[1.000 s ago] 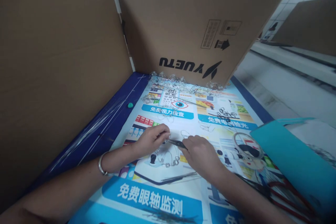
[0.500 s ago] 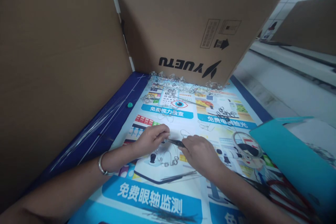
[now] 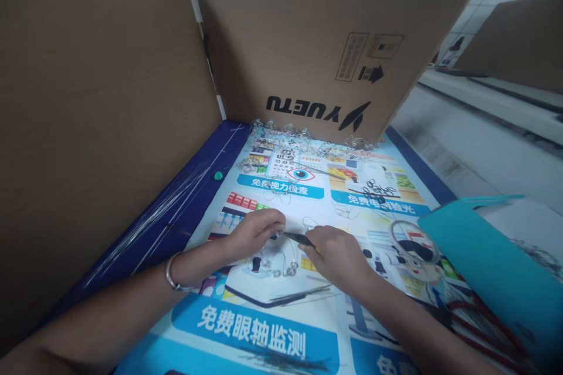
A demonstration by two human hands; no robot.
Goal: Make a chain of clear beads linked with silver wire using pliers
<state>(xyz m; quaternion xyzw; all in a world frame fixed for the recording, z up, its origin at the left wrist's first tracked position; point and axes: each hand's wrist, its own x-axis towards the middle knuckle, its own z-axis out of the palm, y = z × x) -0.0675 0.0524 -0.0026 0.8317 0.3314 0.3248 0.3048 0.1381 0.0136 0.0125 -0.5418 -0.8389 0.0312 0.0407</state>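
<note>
My left hand (image 3: 255, 235), with a silver bangle on its wrist, is closed in a pinch on one end of a thin wire strand with clear beads (image 3: 290, 269). The strand hangs in a loop below the fingers. My right hand (image 3: 336, 255) is wrapped round a dark tool with a narrow pointed tip (image 3: 297, 238); its handle is hidden in the palm. That tip reaches left to my left fingertips, where the wire end is too small to make out.
Clear beaded pieces (image 3: 285, 132) line the foot of a cardboard panel (image 3: 308, 41). Dark rings (image 3: 378, 188) lie nearby. Loose wires (image 3: 285, 360) are at the front. At right are a teal folder (image 3: 488, 258), red handles (image 3: 484, 319) and a clear round ring (image 3: 413, 240).
Both hands stay nearly in place. The pointed tool has shifted very slightly at my left fingertips, and the beaded loop below has moved a little to the left.
</note>
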